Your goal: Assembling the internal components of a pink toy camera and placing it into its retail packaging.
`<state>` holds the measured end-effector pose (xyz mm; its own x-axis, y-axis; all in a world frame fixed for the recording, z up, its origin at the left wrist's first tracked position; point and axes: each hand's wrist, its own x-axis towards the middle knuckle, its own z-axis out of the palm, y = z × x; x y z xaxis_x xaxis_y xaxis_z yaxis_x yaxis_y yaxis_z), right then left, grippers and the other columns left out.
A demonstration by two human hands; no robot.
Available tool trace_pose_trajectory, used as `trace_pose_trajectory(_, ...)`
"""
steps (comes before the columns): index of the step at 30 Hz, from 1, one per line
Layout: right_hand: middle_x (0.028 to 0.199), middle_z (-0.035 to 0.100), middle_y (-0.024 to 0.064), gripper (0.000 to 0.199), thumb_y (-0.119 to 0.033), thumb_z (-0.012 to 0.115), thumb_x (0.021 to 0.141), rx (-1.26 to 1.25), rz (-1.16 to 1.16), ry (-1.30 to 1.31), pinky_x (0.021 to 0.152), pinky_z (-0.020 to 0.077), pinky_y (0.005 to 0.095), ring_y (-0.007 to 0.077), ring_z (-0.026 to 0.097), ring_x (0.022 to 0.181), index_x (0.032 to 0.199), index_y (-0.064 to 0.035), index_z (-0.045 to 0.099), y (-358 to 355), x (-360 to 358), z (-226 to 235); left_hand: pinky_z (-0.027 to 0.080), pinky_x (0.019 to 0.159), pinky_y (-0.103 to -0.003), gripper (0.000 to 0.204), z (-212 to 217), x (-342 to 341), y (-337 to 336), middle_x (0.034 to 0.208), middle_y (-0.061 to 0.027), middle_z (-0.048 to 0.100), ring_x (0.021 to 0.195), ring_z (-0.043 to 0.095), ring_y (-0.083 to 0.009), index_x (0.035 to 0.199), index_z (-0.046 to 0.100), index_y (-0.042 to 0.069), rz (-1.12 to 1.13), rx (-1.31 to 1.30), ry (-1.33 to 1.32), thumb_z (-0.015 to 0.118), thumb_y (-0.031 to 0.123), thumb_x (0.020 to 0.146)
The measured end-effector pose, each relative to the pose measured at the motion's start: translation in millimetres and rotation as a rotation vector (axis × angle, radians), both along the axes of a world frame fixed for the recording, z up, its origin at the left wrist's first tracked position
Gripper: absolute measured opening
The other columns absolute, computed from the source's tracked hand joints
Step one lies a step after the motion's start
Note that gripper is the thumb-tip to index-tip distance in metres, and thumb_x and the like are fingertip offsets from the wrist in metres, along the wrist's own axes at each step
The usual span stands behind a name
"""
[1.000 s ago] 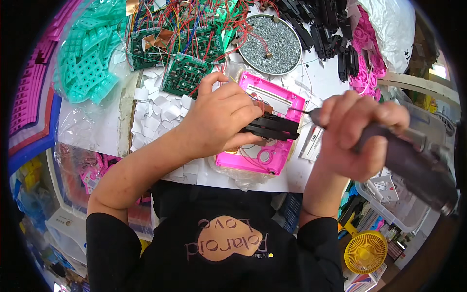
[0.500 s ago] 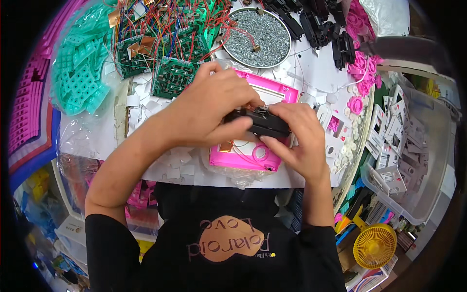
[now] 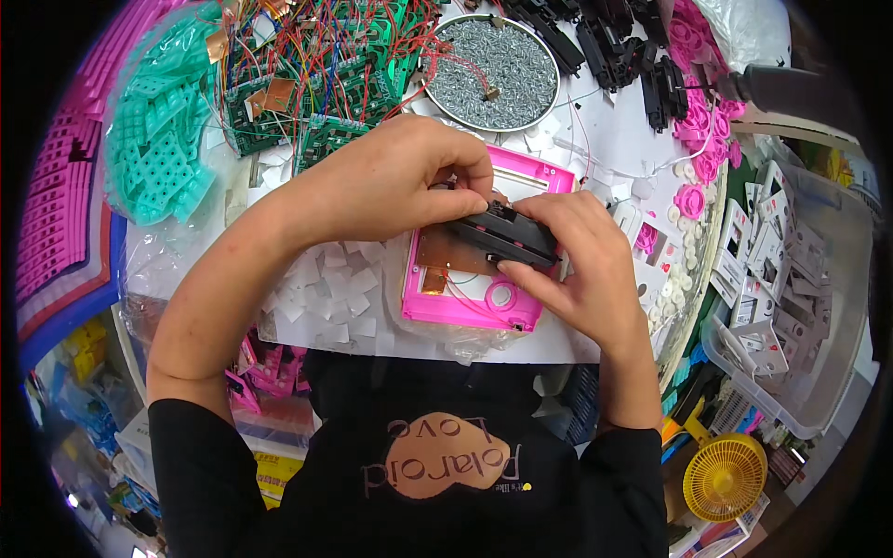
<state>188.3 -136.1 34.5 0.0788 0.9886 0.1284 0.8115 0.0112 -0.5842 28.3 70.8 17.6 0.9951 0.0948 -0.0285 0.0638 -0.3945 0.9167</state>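
Observation:
A pink plastic casing (image 3: 424, 307) lies on the worktable in front of me, with a brown circuit board (image 3: 446, 253), thin wires and a pink ring (image 3: 501, 297) inside it. Over the casing is an elongated black plastic part (image 3: 510, 234), tilted down toward the right. My right hand (image 3: 588, 260) grips its right end between thumb and fingers. My left hand (image 3: 409, 172) is closed at the part's left end, thumb and forefinger pinched on its upper edge. The fingertips partly hide that end.
Wired green circuit boards (image 3: 353, 88) pile up at the far left beside teal rubber keypads (image 3: 163, 167). A round tray (image 3: 556, 88) of screws, more black parts (image 3: 662, 93) and a dark handheld tool (image 3: 791, 91) are farther back. White paper squares (image 3: 326, 288) lie left of the casing.
My left hand has drawn its thumb back from across the black part to a pinch at its left end. More of the brown board now shows. My right hand keeps its grip.

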Motion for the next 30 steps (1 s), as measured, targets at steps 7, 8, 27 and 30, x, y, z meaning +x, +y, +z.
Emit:
trace_pose_trajectory(7,0.108,0.065,0.0131,0.052,-0.018,0.084,0.073,0.003,0.030,0.022,0.086,0.0499,0.0444,0.0361,0.060,0.097,0.120,-0.0061,0.065,3,3,1,0.048,0.066,-0.031,0.010,1,5,-1,0.083,-0.0059,0.066,0.073,0.060,-0.0167,0.092,0.068,0.000,0.000,-0.033,-0.010,0.071,0.008,0.088)
trace_pose_trajectory(8,0.108,0.065,0.0131,0.053,-0.017,0.084,0.073,-0.002,0.039,0.010,0.086,0.0499,0.0444,0.0361,0.060,0.098,0.120,-0.0062,0.065,4,2,1,0.048,0.066,-0.032,0.010,2,6,2,0.082,-0.0063,0.066,0.072,0.060,-0.0174,0.092,0.068,0.000,-0.016,-0.016,-0.014,0.072,0.008,0.088)
trace_pose_trajectory(27,0.112,0.065,0.0101,0.051,-0.015,0.087,0.072,0.071,-0.066,-0.013,0.085,0.0510,0.0428,0.0334,0.059,0.098,0.119,-0.0075,0.068,-7,-11,-9,0.053,0.071,-0.042,0.012,-10,21,9,0.087,-0.0092,0.066,0.081,0.066,-0.0321,0.090,0.064,0.003,-0.274,0.313,-0.395,0.073,0.006,0.083)
trace_pose_trajectory(30,0.112,0.068,0.0103,0.045,-0.012,0.087,0.071,0.045,-0.043,-0.092,0.084,0.0515,0.0403,0.0327,0.061,0.099,0.112,-0.0052,0.069,-4,-13,0,0.054,0.070,-0.042,0.013,-4,14,8,0.090,-0.0081,0.067,0.081,0.067,-0.0314,0.091,0.066,0.004,-0.259,0.381,-0.378,0.074,0.007,0.081)
